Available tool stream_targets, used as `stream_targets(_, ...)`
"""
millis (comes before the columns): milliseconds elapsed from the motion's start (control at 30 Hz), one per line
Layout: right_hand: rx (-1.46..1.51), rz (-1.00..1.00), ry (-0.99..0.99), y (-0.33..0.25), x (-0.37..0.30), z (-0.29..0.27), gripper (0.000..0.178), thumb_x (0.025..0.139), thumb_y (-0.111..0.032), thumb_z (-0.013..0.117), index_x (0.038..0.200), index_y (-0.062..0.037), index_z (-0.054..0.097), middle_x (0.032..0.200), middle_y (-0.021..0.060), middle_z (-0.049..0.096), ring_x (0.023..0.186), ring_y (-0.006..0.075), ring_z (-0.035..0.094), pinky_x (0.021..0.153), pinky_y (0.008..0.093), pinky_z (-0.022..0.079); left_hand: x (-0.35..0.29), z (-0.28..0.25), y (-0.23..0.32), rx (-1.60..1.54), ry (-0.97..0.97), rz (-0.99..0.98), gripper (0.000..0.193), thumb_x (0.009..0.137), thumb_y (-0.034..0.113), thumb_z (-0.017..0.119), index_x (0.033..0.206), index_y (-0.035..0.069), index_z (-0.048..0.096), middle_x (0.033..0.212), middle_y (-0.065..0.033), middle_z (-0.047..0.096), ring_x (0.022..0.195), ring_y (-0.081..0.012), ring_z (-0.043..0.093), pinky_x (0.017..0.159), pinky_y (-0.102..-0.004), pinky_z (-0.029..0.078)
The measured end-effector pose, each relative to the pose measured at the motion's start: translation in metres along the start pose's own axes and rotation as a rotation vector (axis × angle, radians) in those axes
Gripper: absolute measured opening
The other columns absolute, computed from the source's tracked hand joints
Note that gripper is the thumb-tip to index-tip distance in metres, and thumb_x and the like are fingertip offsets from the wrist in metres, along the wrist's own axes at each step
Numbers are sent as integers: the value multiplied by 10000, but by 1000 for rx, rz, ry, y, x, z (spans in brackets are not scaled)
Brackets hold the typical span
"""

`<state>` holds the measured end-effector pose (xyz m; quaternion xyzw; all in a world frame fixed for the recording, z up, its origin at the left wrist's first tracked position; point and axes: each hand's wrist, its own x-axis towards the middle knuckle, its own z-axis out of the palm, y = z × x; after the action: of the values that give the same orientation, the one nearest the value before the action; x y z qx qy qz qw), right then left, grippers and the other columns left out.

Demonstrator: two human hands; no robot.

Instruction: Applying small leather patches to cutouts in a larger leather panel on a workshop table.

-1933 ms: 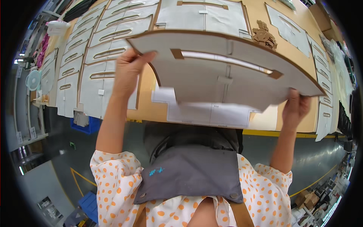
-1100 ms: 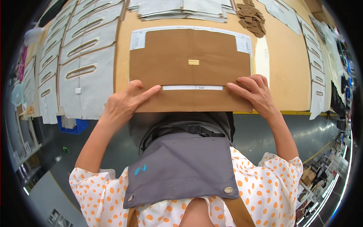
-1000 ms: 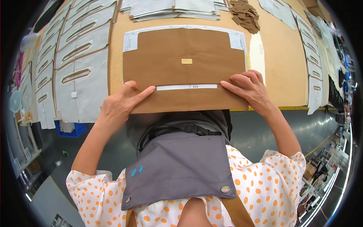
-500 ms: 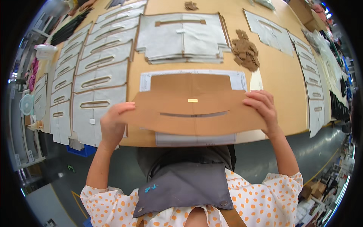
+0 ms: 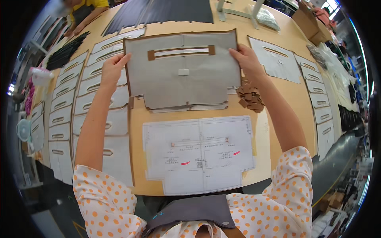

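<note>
My left hand [image 5: 114, 70] pinches the left edge of a grey panel [image 5: 166, 81] with brown borders. My right hand [image 5: 247, 59] grips its right edge. Across the panel's upper part runs a long slot, with a brown patch at each end, and below it sits a small pale label. The panel is over a stack of similar panels [image 5: 206, 107], whose lower edges show beneath it. Nearer to me lies a white paper template [image 5: 186, 174] with printed lines and two red marks. Beside my right forearm is a pile of small brown pieces [image 5: 251, 99].
Overlapping rows of slotted grey panels [image 5: 103, 123] cover the table's left side; more panels [image 5: 274, 59] lie on the right. Dark sheets [image 5: 162, 16] and a metal stand [image 5: 238, 15] are at the far side. Another person's arm [image 5: 89, 22] reaches in at far left.
Both hands have moved from over the template to the stack farther away. The held panel showed a brown face before; a grey face shows now. The paper template is uncovered.
</note>
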<state>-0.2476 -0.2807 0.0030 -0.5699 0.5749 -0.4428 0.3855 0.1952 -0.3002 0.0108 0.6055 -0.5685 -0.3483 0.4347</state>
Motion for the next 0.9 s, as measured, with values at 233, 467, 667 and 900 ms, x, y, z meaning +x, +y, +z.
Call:
stream_targets(233,-896,-86,265,68,45,-84,405,937,-379,658,1159,-40,666,1195,159,668,1145,322,615,980,431,480,-98,50,70,-83,-208,105,365,975,109,650,1334,41,635,1131,-2,666,615,9,392,555,-160,297)
stream_targets(467,-1319,73,170,100,72,-93,332,883,-270,634,1098,-22,691,1150,182,691,1108,362,653,944,472,519,-226,24,177,-517,-674,-54,141,926,104,693,828,59,601,867,-86,620,511,-148,430,501,-279,370)
stream_targets(667,-552,53,586,98,44,-192,358,841,-274,680,1080,-10,715,876,115,738,696,202,704,706,334,571,-234,33,152,-1272,-1021,393,110,851,-58,754,953,-30,724,1188,-235,685,973,-278,724,828,-278,601)
stream_targets(900,-581,-178,808,-33,-90,-326,322,944,-217,673,1175,7,662,947,28,730,791,96,681,571,223,494,-231,43,169,-1476,-1580,130,124,949,-50,631,1032,-52,723,1208,-265,678,989,-314,727,834,-304,608)
